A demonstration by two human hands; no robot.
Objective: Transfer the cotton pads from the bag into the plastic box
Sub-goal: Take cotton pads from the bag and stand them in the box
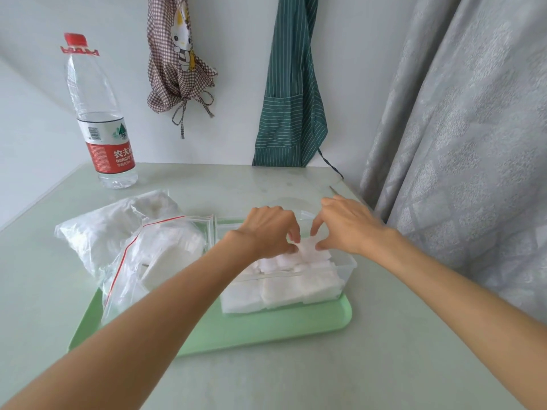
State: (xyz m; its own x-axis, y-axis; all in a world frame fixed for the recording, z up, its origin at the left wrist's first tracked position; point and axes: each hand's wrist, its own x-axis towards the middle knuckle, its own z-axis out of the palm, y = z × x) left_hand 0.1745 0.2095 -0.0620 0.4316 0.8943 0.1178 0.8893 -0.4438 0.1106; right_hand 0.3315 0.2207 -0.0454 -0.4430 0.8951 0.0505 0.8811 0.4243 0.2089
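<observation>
Over one box (347, 266) on the tray (266, 329), left hand (268, 230) and right hand (344, 224) pinch one pad (310, 250); two bags (154, 255) lie left of it.

White cotton pads (281, 287) fill the clear plastic box (349, 266) in neat rows, directly under the fingers (294, 235) — which pinch one pad. The zip bag (148, 255) — open, crumpled — lies just left of them.

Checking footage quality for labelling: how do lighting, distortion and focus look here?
Head view: soft, even light, faint shadows; wide-angle bending at the water bottle and curtain; white cotton pads nearly wash out inside the plastic box; both hands, left hand and right hand, reasonably sharp.
</observation>
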